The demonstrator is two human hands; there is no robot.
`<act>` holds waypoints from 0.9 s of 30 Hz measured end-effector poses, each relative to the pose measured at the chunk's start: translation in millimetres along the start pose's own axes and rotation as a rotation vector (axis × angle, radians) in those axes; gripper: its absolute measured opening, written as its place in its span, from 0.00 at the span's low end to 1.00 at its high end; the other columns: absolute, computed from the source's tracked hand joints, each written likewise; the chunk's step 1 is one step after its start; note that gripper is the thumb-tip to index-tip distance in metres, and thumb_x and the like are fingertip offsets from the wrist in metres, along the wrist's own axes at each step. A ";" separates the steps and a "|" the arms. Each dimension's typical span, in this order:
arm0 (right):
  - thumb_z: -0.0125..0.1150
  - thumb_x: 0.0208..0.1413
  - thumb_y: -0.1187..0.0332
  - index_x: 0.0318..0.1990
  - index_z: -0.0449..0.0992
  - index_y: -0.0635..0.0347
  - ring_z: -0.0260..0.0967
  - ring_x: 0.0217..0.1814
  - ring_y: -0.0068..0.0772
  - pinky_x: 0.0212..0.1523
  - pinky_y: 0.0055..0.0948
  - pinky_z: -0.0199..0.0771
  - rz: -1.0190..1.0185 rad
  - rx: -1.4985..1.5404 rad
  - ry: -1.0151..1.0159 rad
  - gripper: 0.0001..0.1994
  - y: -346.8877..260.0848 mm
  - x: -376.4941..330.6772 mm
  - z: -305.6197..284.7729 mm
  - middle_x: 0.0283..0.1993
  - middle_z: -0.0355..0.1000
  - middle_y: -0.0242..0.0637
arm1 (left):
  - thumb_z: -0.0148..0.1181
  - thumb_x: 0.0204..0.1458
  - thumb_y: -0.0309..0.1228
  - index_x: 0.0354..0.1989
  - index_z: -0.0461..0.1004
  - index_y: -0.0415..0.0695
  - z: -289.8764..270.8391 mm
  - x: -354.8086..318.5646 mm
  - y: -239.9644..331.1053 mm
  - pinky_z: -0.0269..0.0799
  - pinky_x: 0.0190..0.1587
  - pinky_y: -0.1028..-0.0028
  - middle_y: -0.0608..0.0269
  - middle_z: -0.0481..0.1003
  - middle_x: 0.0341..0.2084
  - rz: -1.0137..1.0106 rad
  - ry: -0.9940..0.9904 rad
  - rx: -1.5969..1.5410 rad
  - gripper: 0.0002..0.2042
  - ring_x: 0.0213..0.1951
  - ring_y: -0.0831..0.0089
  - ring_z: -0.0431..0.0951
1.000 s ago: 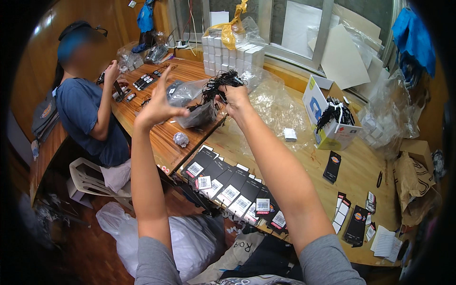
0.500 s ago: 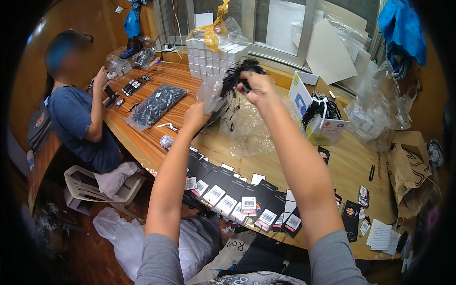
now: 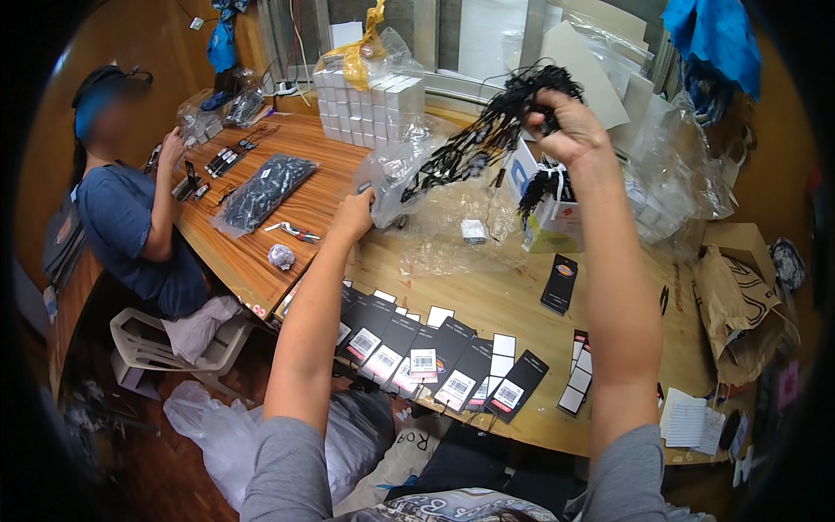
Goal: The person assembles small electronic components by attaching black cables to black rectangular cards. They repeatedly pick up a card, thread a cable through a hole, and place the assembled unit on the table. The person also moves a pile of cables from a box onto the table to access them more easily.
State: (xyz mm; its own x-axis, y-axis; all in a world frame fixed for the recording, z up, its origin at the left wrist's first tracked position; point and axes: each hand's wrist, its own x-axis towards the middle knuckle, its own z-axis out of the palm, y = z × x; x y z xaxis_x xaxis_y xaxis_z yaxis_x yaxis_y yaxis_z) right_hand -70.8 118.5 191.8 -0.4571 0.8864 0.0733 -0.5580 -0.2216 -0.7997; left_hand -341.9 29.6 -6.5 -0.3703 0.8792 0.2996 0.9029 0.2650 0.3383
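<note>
Head view: the right hand (image 3: 567,132) grips a bunch of black strings (image 3: 484,132) above the desk (image 3: 452,277), its lower strands at the clear plastic bag (image 3: 384,170) grasped by the left hand (image 3: 353,217).

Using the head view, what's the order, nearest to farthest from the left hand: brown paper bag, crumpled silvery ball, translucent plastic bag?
1. Translucent plastic bag: gripped in the left hand.
2. Crumpled silvery ball: to that hand's left, lower in view.
3. Brown paper bag: over at the far right.
</note>
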 end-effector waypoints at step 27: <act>0.47 0.46 0.79 0.32 0.63 0.65 0.62 0.28 0.34 0.16 0.20 0.61 -0.442 -0.218 0.531 0.04 -256.3 -132.6 -255.8 0.30 0.63 0.42 | 0.65 0.32 0.35 0.50 0.55 0.38 1.9 -1.9 25.6 0.59 0.45 0.74 0.50 0.65 0.42 -0.036 -0.168 -0.356 0.35 0.44 0.66 0.66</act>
State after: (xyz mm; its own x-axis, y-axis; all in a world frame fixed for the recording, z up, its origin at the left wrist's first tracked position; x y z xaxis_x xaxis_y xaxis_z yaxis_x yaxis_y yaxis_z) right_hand 309.9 161.7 234.6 0.2080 0.9645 0.1625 -0.4370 0.2403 -0.8668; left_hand -317.7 35.4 0.0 -0.3329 0.9322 0.1419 0.7468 0.1688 0.6433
